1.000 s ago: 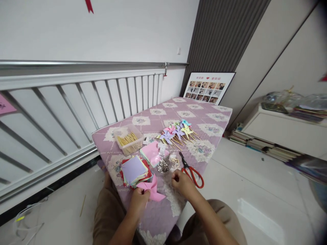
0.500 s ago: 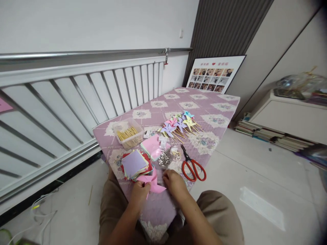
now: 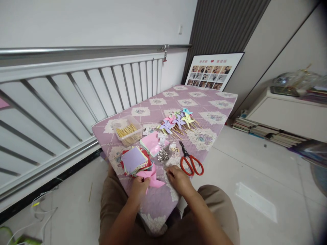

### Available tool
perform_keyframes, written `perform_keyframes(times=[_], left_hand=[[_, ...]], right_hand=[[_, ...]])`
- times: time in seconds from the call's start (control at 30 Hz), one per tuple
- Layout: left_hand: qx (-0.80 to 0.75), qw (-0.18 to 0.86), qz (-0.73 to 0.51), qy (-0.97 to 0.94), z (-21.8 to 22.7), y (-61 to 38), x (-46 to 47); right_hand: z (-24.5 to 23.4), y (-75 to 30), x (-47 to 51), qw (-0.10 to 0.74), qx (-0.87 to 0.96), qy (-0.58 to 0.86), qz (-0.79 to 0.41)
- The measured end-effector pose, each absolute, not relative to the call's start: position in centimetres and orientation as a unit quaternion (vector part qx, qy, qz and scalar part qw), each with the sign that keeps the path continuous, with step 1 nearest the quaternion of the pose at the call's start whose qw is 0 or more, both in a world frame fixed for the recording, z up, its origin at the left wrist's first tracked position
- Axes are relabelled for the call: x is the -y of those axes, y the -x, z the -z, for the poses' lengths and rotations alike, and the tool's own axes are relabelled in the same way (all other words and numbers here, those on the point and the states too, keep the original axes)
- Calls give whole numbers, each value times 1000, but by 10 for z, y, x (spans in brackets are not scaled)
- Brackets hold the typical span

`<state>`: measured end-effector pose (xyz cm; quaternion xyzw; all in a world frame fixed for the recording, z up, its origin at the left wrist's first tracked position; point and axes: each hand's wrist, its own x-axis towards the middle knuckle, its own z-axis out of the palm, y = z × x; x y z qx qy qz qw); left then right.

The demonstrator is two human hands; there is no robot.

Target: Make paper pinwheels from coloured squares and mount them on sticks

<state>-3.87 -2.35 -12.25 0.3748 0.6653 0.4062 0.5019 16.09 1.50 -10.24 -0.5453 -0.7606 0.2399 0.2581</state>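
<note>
My left hand [image 3: 140, 188] pinches a pink paper pinwheel [image 3: 153, 179], its blades folded toward the middle, at the near edge of the square paper stack [image 3: 134, 160]. To the right, apart from the pinwheel, is my right hand [image 3: 178, 178], thumb and fingertips pressed together. Whatever is between them is too small to make out. Just beyond that hand lies a heap of small silvery metal pieces [image 3: 163, 154], with a small clear tub of pale bits [image 3: 174, 150] beside it. Red-handled scissors [image 3: 190, 161] rest on the right, blades pointing away.
Finished pinwheels on sticks [image 3: 178, 121] lie farther back on the flowered tablecloth [image 3: 187, 102]. A plastic box of wooden sticks [image 3: 127, 130] stands at the left, near pink paper sheets [image 3: 152, 142]. A white radiator [image 3: 76, 98] runs along the table's left side.
My right hand has shifted slightly right, farther from the pinwheel. My left hand keeps its pinch on the pinwheel. The whole view has moved a little.
</note>
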Motion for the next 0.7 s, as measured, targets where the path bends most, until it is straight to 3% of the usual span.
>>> perform_keyframes(times=[0.37,0.7], left_hand=[[-652,498,-420,-388,127,40,24],[-649,515,-427,-362,118,36,20]], right_hand=[[101,-150,-12,308,717,581,-232],[104,-152,1,441,588,561,-381]])
